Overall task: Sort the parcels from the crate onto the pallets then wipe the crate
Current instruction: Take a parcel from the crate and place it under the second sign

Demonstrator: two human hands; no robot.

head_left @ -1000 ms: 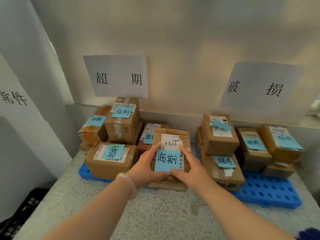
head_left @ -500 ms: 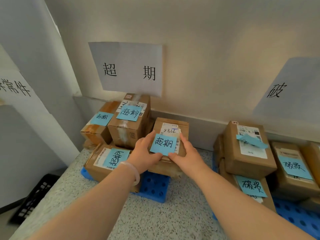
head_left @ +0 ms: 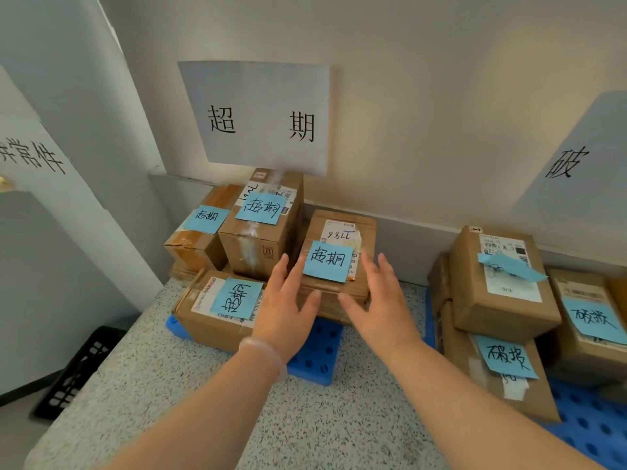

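Observation:
A cardboard parcel (head_left: 339,232) with a blue sticky note rests on another box on the left blue pallet (head_left: 315,354), below the wall sign 超期 (head_left: 258,120). My left hand (head_left: 288,307) and my right hand (head_left: 376,303) hover just in front of this parcel with fingers spread, one on each side, holding nothing. Three other noted parcels (head_left: 261,225) are stacked to its left on the same pallet. The black crate (head_left: 78,368) sits on the floor at the lower left, partly hidden by the counter.
A second stack of parcels (head_left: 498,276) with blue notes stands on the right blue pallet (head_left: 590,432) under a sign starting 破 (head_left: 563,164). The speckled counter (head_left: 203,401) runs below my arms. A white pillar (head_left: 68,164) carries another sign at left.
Both hands have let go of the parcel after setting it on the left stack and have drawn back slightly, fingers spreading. The view has moved closer and leftward.

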